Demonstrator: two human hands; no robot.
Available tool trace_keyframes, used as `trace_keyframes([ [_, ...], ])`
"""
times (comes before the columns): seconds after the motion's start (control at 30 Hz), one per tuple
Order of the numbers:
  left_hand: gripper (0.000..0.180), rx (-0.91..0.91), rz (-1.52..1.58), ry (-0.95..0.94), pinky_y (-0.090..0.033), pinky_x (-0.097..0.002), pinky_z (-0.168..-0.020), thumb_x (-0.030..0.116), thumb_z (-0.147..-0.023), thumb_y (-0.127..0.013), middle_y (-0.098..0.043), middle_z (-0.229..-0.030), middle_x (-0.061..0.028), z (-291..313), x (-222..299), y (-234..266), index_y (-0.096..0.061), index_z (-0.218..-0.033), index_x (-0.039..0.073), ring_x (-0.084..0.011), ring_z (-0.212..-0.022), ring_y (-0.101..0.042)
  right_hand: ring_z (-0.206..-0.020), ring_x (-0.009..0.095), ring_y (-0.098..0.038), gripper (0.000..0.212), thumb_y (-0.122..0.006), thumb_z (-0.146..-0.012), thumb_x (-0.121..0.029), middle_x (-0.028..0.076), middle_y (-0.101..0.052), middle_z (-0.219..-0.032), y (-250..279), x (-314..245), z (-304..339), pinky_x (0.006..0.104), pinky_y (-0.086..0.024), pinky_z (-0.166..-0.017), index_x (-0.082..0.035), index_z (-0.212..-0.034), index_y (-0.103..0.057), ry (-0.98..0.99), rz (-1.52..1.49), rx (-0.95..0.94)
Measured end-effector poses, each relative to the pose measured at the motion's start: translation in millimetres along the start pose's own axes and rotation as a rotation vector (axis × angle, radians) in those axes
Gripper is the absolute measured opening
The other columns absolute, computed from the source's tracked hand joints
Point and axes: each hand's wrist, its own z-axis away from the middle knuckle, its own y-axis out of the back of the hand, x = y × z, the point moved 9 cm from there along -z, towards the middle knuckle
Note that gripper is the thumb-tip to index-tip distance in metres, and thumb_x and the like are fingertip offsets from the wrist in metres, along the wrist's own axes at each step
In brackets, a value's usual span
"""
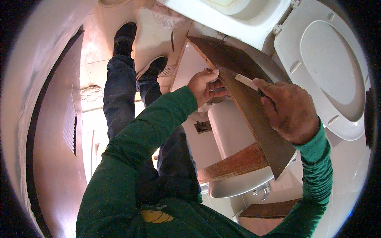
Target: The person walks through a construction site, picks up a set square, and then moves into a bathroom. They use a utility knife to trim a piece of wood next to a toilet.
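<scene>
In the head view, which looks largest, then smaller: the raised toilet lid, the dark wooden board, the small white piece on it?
1. Toilet lid and dark wooden board: alike, unsure.
2. White piece, smallest.

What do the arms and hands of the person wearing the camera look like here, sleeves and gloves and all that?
Both arms wear long dark green sleeves with ribbed cuffs ending at the wrists. The left hand and right hand are bare: no gloves, and no watch or rings that show. The green top carries a yellow marking on its front.

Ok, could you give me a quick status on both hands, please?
Left hand gripping brown wooden board edge. Right hand pressing pale scraper onto it. White toilet underneath.
</scene>
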Motion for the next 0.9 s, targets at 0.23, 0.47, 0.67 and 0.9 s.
trace_keyframes([
  [0.23,0.020,0.021,-0.019,-0.047,-0.060,-0.0422,-0.086,0.028,-0.101,-0.057,-0.059,-0.111,-0.0038,3,-1,0,-0.054,-0.114,0.013,-0.0202,-0.102,-0.061,-0.073,0.037,-0.066,0.037,-0.060,-0.087,-0.014,0.019,-0.066,-0.083,3,0,-1,0.0479,-0.052,-0.068,-0.008,-0.123,-0.064,0.021,-0.037,0.011],
  [0.47,0.022,0.067,0.010,-0.053,-0.061,-0.0407,-0.086,0.032,-0.102,-0.054,-0.059,-0.110,-0.0034,3,-4,2,-0.055,-0.113,0.013,-0.0197,-0.098,-0.061,-0.075,0.036,-0.067,0.036,-0.058,-0.089,-0.016,0.016,-0.065,-0.080,-5,-9,-7,0.0483,-0.053,-0.069,-0.011,-0.125,-0.063,-0.026,0.109,-0.166],
  [0.67,0.015,0.191,0.130,-0.030,-0.060,-0.0438,-0.083,0.028,-0.099,-0.058,-0.063,-0.096,-0.0036,8,-10,-2,-0.059,-0.104,0.014,-0.0194,-0.090,-0.064,-0.069,0.033,-0.068,0.035,-0.059,-0.090,-0.019,0.015,-0.065,-0.076,-7,-29,-6,0.0458,-0.055,-0.060,-0.012,-0.124,-0.061,-0.072,0.233,-0.182],
  [0.9,0.024,0.232,0.120,-0.010,-0.061,-0.0435,-0.083,0.033,-0.104,-0.047,-0.062,-0.103,-0.0058,1,-22,14,-0.056,-0.113,0.012,-0.0210,-0.096,-0.063,-0.068,0.034,-0.067,0.030,-0.058,-0.089,-0.018,0.015,-0.064,-0.074,-27,-26,-10,0.0466,-0.054,-0.062,-0.012,-0.118,-0.062,-0.022,0.139,-0.114],
])
